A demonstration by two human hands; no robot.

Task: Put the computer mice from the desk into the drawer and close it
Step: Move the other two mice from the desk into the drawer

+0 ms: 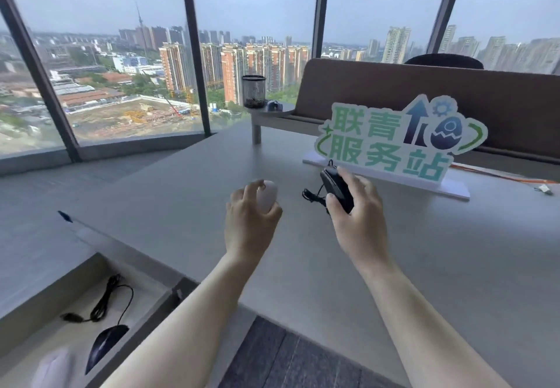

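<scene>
- Far to the left of both grips and below desk level, the drawer (45, 305) stands open. Inside it lie a black wired mouse (106, 343) with its coiled cable, and a pale blurred mouse (53, 368) at the near corner, too blurred to describe further.
- The left hand (250, 218) is curled around a white mouse (267, 196) on the desk (424, 251); thumb on the right side of the mouse, fingers draped over its top and left side. Whether it has left the desk surface I cannot tell.
- Just right of that grip, the right hand (359, 205) clasps a black mouse (336, 189) from its right side, thumb at the near end and a fingertip on the far end. Its bundled cable (313, 196) hangs out on the left, between the two hands.
- Just beyond the right grip stands a green and white sign (391, 142) on a flat white base.
- Further back and between the grips, a mesh pen cup (254, 91) sits on a raised shelf by the window.
</scene>
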